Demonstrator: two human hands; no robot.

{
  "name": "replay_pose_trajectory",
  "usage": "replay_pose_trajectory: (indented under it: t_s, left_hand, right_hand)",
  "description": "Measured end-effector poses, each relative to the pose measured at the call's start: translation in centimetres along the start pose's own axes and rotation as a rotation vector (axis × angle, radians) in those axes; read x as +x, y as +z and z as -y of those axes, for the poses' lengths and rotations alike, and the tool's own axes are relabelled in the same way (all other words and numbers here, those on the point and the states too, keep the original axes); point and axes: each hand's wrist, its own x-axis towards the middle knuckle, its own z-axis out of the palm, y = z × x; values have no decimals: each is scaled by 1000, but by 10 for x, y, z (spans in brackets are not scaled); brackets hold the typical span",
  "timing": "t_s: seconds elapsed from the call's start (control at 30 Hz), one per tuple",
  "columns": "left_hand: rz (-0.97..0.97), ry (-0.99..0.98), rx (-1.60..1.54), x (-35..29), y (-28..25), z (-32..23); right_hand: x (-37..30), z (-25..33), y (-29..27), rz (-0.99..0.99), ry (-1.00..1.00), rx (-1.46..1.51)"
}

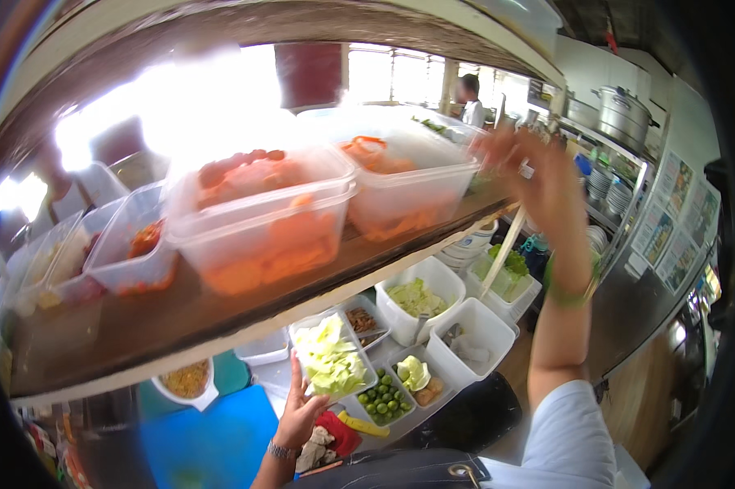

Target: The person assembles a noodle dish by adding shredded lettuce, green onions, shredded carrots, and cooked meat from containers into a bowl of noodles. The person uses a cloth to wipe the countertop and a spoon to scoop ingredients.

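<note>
My left hand [300, 409], with a metal watch on the wrist, is beside the left edge of a clear container of cut cabbage [331, 359]. Its fingers are stretched apart and hold nothing; whether they touch the container I cannot tell. Raised high at the right end of a brown shelf [107, 326] is my right hand [534, 167], a green band round its wrist. Motion smears its fingers, which are near a lidless-looking clear tub of orange shreds [412, 200]. Stacked tubs of orange food [261, 236] stand to its left.
Below the shelf are a bin of green limes [382, 398], white tubs of leaves [420, 297], a blue cutting board [213, 440] and a white bowl [187, 383]. Smaller tubs [135, 244] line the shelf's left. A person [470, 102] stands beyond; large pots [622, 114] are at right.
</note>
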Motion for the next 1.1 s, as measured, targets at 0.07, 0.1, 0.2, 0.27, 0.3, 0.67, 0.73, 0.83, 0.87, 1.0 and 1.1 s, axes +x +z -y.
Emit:
replay_pose_trajectory:
  t_s: [0.07,0.1,0.2,0.27,0.3,0.67,0.73,0.83,0.87,1.0,1.1]
  left_hand:
    - [52,30,-35,-4,-4,-3]
    - [76,36,-70,-8,-5,-3]
    - [153,49,-91,-15,-7,-5]
    - [194,64,-80,-19,-8,-7]
    - [188,77,-40,-21,-7,-8]
    - [102,98,-110,-61,-3,-9]
    - [79,101,-164,-64,-3,-9]
    - [63,31,-238,-63,-1,-14]
    - [78,19,-209,-64,0,-17]
    - [114,-25,-118,-59,6,-30]
    - [185,-2,-22,-53,9,-36]
  right_hand:
    - [58,-50,-6,31,240,-42]
    - [74,-78,-6,249,269,-88]
    - [113,-152,27,765,147,-254]
    - [125,-181,58,946,115,-255]
    - [130,-188,70,1012,43,-462]
    - [143,-175,53,913,411,-159]
    - [138,-162,34,852,365,-194]
    - [109,-114,0,350,190,-86]
    - [93,-88,-13,177,172,-116]
    - [-24,17,-13,196,-133,359]
    - [-92,63,64,688,-337,62]
